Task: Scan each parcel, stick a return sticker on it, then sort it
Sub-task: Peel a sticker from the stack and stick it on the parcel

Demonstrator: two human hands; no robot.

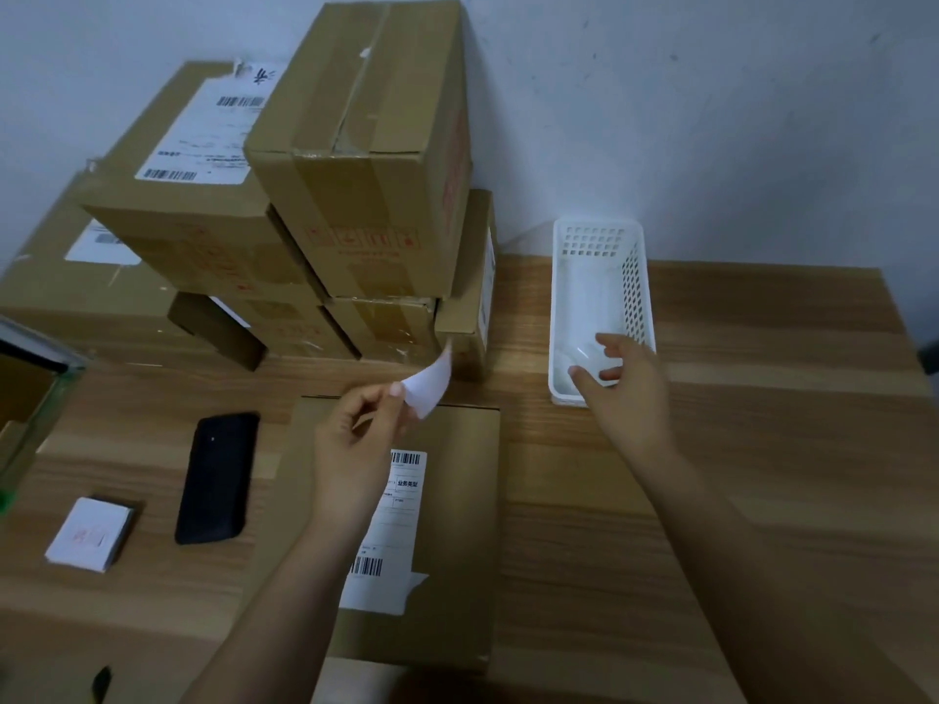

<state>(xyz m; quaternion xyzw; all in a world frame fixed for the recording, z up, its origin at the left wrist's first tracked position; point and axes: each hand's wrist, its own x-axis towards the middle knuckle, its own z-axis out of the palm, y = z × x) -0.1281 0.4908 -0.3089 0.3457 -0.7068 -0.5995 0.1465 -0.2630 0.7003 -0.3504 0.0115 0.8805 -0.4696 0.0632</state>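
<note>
Right now I am watching the left hand pinching a white sticker between thumb and fingertips, holding it up just above the far edge of the parcel in the lower centre of the frame. The sticker is curling, with its free corner pointing up toward the stacked boxes that are filling the upper left against the wall.

The parcel is lying flat on the wooden table with its shipping label facing up, and the left forearm is covering part of that label.

At centre right, the right hand is hovering over the near end of the white basket. Its fingers are spreading loosely and gripping nothing that I can make out. Something pale and clear is lying on the basket floor beneath the fingers, and I cannot tell what it is.

Left of the parcel, a black scanner is lying flat on the table, apart from both hands. Further toward the lower left, a small pile of white slips is sitting on the wood.
</note>
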